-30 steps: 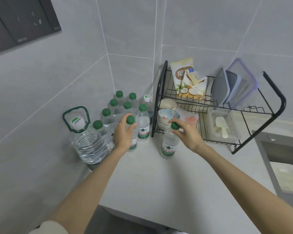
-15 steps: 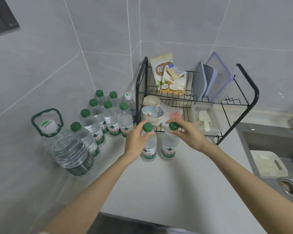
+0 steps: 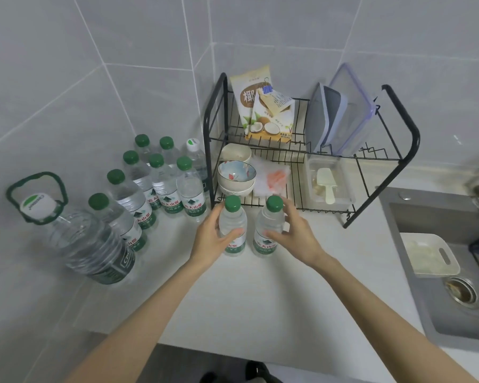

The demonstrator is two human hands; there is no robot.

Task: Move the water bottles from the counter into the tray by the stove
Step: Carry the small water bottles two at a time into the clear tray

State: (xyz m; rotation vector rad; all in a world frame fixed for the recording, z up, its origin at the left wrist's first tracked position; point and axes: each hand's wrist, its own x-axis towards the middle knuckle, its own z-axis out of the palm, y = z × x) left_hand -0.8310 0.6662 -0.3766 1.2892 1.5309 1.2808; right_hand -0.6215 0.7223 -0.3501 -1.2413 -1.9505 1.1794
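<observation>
Two small clear water bottles with green caps stand side by side on the white counter (image 3: 260, 299), in front of the dish rack. My left hand (image 3: 209, 240) is wrapped around the body of the left bottle (image 3: 232, 204), thumb across its front. My right hand (image 3: 295, 234) closes on the right bottle (image 3: 265, 246) from the right side, thumb on its front. Several more green-capped bottles (image 3: 161, 183) stand grouped in the corner to the left. No stove is in view.
A large jug (image 3: 91, 244) with a green handle stands at the far left. The black wire dish rack (image 3: 382, 161) holds bowls, snack bags and plastic containers. At the right a grey sink (image 3: 454, 319) contains a white tray (image 3: 429, 258).
My left hand carried its bottle from the corner group to beside the right bottle. Both hands then slid down from the caps to the bottle bodies.
</observation>
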